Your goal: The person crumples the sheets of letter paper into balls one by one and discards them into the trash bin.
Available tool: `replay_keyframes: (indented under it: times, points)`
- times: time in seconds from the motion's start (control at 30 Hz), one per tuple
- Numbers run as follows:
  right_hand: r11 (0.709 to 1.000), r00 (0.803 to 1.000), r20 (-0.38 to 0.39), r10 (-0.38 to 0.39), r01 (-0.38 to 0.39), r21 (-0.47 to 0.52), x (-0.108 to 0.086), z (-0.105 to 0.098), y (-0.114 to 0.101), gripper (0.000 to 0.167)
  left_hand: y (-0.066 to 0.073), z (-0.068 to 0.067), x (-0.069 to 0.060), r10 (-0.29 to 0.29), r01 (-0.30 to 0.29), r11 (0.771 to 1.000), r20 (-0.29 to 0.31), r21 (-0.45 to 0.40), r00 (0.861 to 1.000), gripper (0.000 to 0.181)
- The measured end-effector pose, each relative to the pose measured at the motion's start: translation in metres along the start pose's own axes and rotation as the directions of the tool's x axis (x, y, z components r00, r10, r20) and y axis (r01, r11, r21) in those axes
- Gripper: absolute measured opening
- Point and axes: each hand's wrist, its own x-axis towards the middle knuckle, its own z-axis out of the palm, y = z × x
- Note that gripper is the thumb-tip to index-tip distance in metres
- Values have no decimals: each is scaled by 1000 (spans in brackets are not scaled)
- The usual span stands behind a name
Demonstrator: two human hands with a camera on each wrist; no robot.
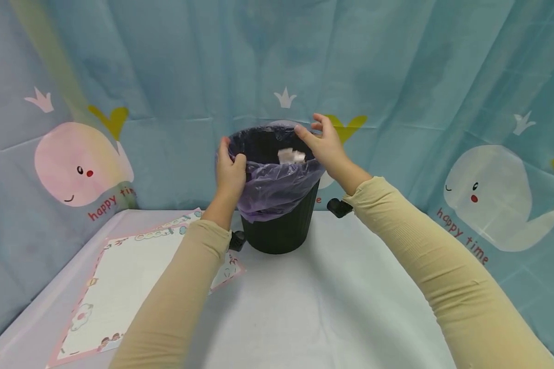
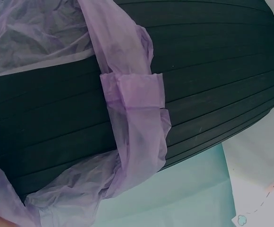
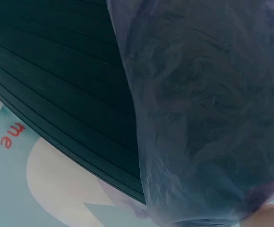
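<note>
A dark ribbed trash bin [image 1: 277, 233] stands on the white surface in the head view, tilted a little. A purple plastic trash bag [image 1: 277, 187] lines it and folds down over its rim. My left hand [image 1: 231, 174] grips the bag at the left of the rim, thumb at the front. My right hand [image 1: 329, 146] is at the right of the rim, thumb and fingers spread apart. White crumpled scraps [image 1: 291, 156] show inside the bag. Both wrist views show the ribbed bin wall [image 2: 217, 66] and the hanging bag [image 3: 208, 104] close up.
Sheets of paper with pink decorated borders [image 1: 124, 277] lie at the left on the white tabletop [image 1: 277, 318]. A blue curtain [image 1: 166, 66] with whale pictures hangs behind and at both sides. Black wrist camera pieces [image 1: 339, 207] sit by the wrists.
</note>
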Motion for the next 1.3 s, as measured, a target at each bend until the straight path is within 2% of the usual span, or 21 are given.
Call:
replay_keyframes:
  times: [0.07, 0.3, 0.47, 0.63, 0.8, 0.93, 1.03, 1.17, 1.23, 1.3]
  points:
    - [1000, 1000, -10, 12, -12, 11, 0, -2, 0, 66, 0, 1, 0, 3, -3, 1000, -2, 0, 1000, 67]
    - [996, 997, -69, -18, 24, 90, -5, -7, 6, 52, -1, 0, 1, -2, 2, 1000, 2, 0, 1000, 67]
    - [992, 994, -95, -48, 59, 113, -8, -9, 10, 46, -2, -3, 3, -1, 0, 999, 8, 39, 1000, 67]
    - [990, 991, -101, -83, 94, 107, -13, -11, 12, 42, -2, -8, 4, -9, 3, 987, 36, 163, 999, 63]
    - [978, 985, -107, -135, 149, 145, -24, -12, 14, 40, 0, -17, 4, -2, 0, 946, 6, 323, 1000, 72]
    - [966, 976, -130, -177, 198, 168, -41, -13, 17, 36, -3, -30, -6, -26, 26, 938, -5, 347, 1000, 77]
    - [952, 966, -145, -216, 241, 190, -53, -11, 21, 34, -10, -46, -16, -43, 29, 943, 36, 333, 998, 78]
    - [909, 941, -152, -302, 333, 250, -73, -1, 30, 30, -23, -73, -36, -72, 26, 939, 124, 342, 990, 81]
    - [884, 928, -140, -345, 371, 284, -85, 7, 34, 29, -31, -88, -46, -74, 8, 927, 161, 376, 984, 82]
    - [854, 912, -118, -393, 409, 322, -96, 18, 39, 28, -41, -102, -55, -67, -21, 904, 191, 427, 979, 82]
